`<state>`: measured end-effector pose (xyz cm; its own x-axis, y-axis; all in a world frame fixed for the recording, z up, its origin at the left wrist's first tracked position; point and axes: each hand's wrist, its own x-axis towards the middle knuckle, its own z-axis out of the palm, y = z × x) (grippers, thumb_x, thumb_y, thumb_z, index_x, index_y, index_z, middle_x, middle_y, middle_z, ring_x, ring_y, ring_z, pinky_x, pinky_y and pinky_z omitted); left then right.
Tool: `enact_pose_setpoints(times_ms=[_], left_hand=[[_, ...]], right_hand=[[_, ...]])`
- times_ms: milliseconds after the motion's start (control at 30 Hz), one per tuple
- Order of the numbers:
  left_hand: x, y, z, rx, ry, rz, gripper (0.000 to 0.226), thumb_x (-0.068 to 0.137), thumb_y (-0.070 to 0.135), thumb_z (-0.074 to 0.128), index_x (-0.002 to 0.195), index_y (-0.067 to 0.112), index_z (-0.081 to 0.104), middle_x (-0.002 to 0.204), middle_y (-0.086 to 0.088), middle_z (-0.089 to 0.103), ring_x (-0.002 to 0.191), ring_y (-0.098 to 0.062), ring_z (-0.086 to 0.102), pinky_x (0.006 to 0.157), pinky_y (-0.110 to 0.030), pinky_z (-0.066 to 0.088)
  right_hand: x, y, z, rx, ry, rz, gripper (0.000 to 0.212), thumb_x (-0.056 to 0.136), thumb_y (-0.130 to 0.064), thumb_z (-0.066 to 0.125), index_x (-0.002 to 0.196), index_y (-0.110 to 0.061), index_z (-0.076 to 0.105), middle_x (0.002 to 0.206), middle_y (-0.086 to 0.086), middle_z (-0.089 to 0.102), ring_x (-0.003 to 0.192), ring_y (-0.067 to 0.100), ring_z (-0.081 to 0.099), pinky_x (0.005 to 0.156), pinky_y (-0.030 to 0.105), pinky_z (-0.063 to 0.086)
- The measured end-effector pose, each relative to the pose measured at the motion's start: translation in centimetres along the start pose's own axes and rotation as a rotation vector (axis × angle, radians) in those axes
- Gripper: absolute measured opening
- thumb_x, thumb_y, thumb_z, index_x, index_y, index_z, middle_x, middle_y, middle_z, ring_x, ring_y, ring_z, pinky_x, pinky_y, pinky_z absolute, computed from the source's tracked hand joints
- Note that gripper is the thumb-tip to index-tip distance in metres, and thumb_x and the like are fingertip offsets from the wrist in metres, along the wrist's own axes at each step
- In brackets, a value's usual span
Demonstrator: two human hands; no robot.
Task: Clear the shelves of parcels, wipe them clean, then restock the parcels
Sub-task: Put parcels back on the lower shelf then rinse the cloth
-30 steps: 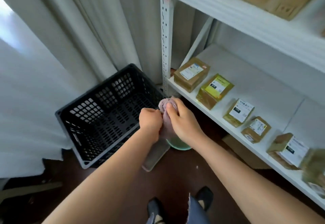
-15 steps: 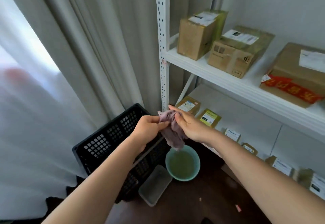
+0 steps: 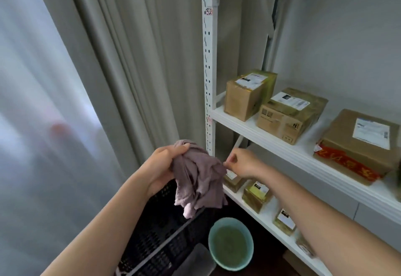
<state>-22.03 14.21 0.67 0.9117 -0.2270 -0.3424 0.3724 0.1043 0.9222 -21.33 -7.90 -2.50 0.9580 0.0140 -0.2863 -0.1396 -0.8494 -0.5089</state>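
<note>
Hands have parted and risen, left hand (image 3: 161, 167) gripping the cloth (image 3: 198, 178), right hand (image 3: 243, 163) pinching its 3 o'clock edge.

Left hand (image 3: 161, 167) grips the bunched mauve cloth (image 3: 198, 178); right hand (image 3: 243, 163) pinches its edge. Right of the hands: white shelves (image 3: 282, 143) carrying parcels (image 3: 290, 114). Below the hands: black crate (image 3: 165, 239) and green basin (image 3: 231, 244).

Soft daylight through sheer curtain (image 3: 32, 124) at left, hazy blur there, wide-angle bending at edges
</note>
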Motion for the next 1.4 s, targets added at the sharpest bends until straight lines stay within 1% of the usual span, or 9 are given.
enact_pose_setpoints(times_ms=[100,333,400,533,700,800,1000,1233,1400], left_hand=[[-0.6,2.0,1.0,-0.243,-0.036,0.052,0.036,0.089,0.018,0.062,0.121,0.001,0.059,0.105,-0.021,0.067,0.089,-0.029,0.068,0.073,-0.037,0.058],[-2.8,4.1,4.6,-0.382,-0.083,-0.024,0.027,0.098,0.012,0.044,0.116,-0.005,0.056,0.103,-0.026,0.067,0.087,-0.033,0.07,0.08,-0.047,0.058],[-3.4,4.3,4.7,-0.328,-0.088,-0.052,0.032,0.1,0.015,0.04,0.114,-0.008,0.058,0.108,-0.026,0.067,0.094,-0.034,0.069,0.085,-0.047,0.055],[-3.8,4.9,3.8,-0.312,0.01,-0.085,0.036,0.097,0.03,0.05,0.121,0.003,0.058,0.117,-0.005,0.04,0.104,-0.026,0.049,0.101,-0.039,0.044],[-4.1,4.8,2.5,-0.202,0.137,-0.062,0.024,0.098,0.021,0.048,0.085,0.007,0.064,0.067,-0.007,0.065,0.063,-0.02,0.063,0.062,-0.034,0.058],[-4.0,5.0,1.3,-0.173,0.184,-0.039,0.016,0.095,0.017,0.05,0.084,0.009,0.056,0.071,-0.011,0.065,0.068,-0.025,0.063,0.071,-0.039,0.057],[-3.5,4.4,1.0,0.012,0.281,-0.068,0.015,0.087,0.019,0.071,0.081,0.006,0.064,0.063,-0.006,0.067,0.048,-0.014,0.065,0.049,-0.028,0.058],[-3.3,4.0,0.7,0.173,0.328,-0.13,0.015,0.095,-0.007,0.041,0.092,-0.001,0.054,0.07,-0.014,0.057,0.048,-0.022,0.061,0.041,-0.035,0.056],[-3.4,3.8,2.5,-0.1,0.202,-0.115,0.02,0.098,0.002,0.037,0.087,0.001,0.053,0.078,-0.011,0.055,0.066,-0.021,0.056,0.047,-0.035,0.056]], right_hand=[[-1.4,-1.1,-1.8,0.366,-0.252,0.103,0.074,0.101,-0.06,0.026,0.1,-0.004,0.074,0.096,0.01,0.076,0.09,0.027,0.072,0.084,0.038,0.055],[-3.1,-3.6,-3.3,1.084,-0.518,-0.044,0.09,0.086,-0.081,0.01,0.133,-0.019,0.057,0.11,0.01,0.071,0.073,0.018,0.068,0.071,0.033,0.049],[-3.7,-4.2,-4.1,1.171,-0.501,-0.067,0.072,0.093,-0.073,0.023,0.127,-0.019,0.057,0.092,0.003,0.073,0.067,0.017,0.068,0.063,0.03,0.052],[-3.8,-4.4,-5.8,1.243,-0.306,-0.136,0.036,0.099,-0.023,0.054,0.136,-0.024,0.052,0.106,0.006,0.071,0.085,0.019,0.069,0.071,0.034,0.056],[-3.9,-4.3,-8.0,0.884,0.012,-0.078,0.046,0.099,0.0,0.051,0.142,-0.014,0.049,0.13,0.004,0.059,0.107,0.02,0.057,0.091,0.039,0.049],[-3.6,-3.7,-9.3,0.631,0.104,-0.081,0.041,0.097,-0.001,0.056,0.137,-0.007,0.054,0.135,0.009,0.056,0.118,0.021,0.054,0.105,0.036,0.043],[-4.4,-4.0,-10.5,0.558,0.212,-0.108,0.034,0.094,-0.004,0.059,0.126,-0.016,0.063,0.114,0.008,0.056,0.104,0.022,0.055,0.102,0.041,0.048],[-4.8,-3.5,-11.0,0.5,0.364,-0.139,0.026,0.101,-0.012,0.051,0.121,-0.018,0.065,0.117,-0.001,0.053,0.103,0.014,0.047,0.086,0.027,0.038],[-4.7,-3.4,-11.2,0.491,0.417,-0.154,0.024,0.101,-0.014,0.05,0.118,-0.021,0.065,0.107,-0.004,0.055,0.097,0.014,0.051,0.083,0.028,0.04]])
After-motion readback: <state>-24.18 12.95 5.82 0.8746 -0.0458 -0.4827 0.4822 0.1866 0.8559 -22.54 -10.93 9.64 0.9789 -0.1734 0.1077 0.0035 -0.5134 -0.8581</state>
